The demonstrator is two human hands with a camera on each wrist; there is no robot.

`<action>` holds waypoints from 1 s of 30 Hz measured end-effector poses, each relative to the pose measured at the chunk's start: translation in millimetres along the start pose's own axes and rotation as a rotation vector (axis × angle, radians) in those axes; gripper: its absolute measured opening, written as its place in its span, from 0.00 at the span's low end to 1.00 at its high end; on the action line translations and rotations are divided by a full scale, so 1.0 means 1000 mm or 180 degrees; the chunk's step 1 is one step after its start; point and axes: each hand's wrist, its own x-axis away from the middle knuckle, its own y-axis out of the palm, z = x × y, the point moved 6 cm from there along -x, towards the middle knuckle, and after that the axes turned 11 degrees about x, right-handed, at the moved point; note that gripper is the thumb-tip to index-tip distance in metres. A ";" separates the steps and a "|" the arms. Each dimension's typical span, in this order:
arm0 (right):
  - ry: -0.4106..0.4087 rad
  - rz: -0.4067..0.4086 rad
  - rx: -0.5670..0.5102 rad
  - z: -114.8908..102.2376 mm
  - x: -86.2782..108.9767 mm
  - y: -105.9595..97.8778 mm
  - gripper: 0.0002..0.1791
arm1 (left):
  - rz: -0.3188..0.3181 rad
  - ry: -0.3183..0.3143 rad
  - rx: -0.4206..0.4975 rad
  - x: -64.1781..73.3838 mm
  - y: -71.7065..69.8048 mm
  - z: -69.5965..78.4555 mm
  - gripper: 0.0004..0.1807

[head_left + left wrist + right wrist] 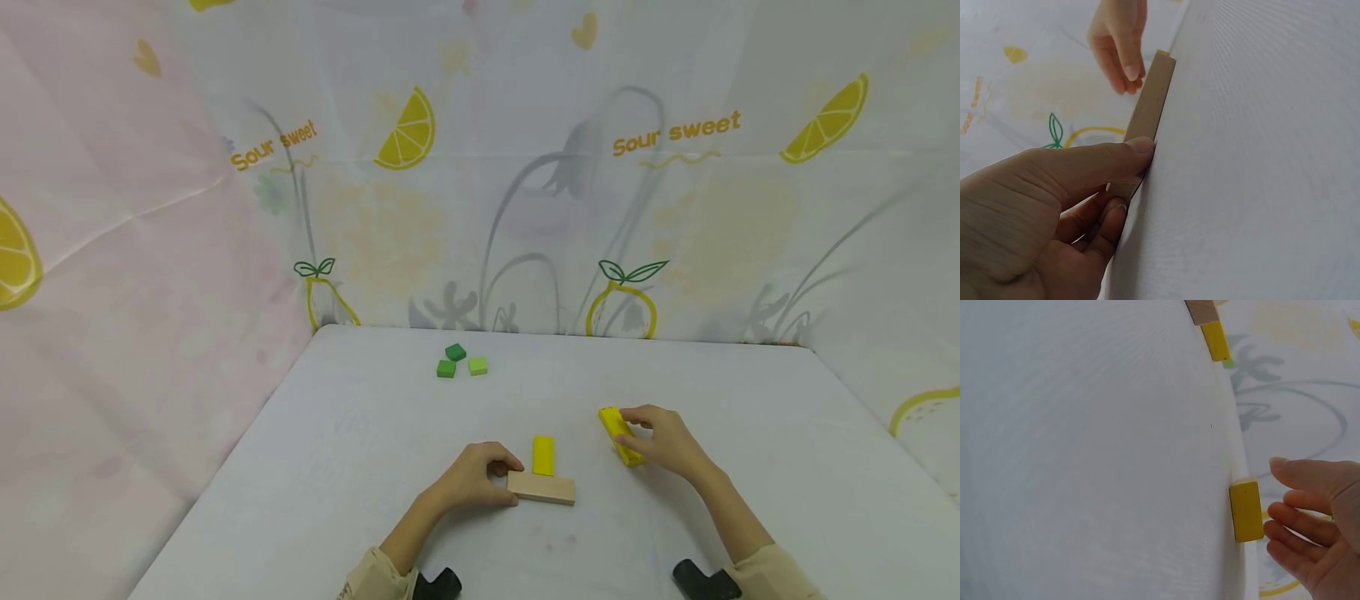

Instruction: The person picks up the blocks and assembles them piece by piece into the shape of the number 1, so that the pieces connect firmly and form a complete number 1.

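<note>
Between thumb and fingers, my left hand (pixel 477 477) pinches the left end of a plain wooden block (pixel 542 487) lying on the table; the left wrist view shows the thumb (pixel 1141 145) on its face. A smaller yellow block (pixel 543 455) lies just behind the wooden one, at a right angle to it. Further right, my right hand (pixel 662 437) is over a longer yellow block (pixel 620 435) that lies at a slant. In the right wrist view its thumb and fingers are spread and stand a little off this yellow block (pixel 1246 511).
Two dark green blocks (pixel 446 368) and a light green block (pixel 477 366) sit together toward the back of the white table (pixel 337 433). A printed cloth (pixel 510 208) with lemons hangs behind and at the sides.
</note>
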 end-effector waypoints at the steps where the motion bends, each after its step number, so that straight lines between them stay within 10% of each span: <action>1: -0.0003 -0.0003 0.0008 0.000 0.000 0.000 0.22 | 0.0001 0.0004 -0.0005 0.000 0.000 0.000 0.19; 30: -0.0119 -0.0046 -0.0022 0.004 -0.001 0.001 0.24 | 0.0000 0.0011 -0.0030 0.000 -0.001 0.001 0.19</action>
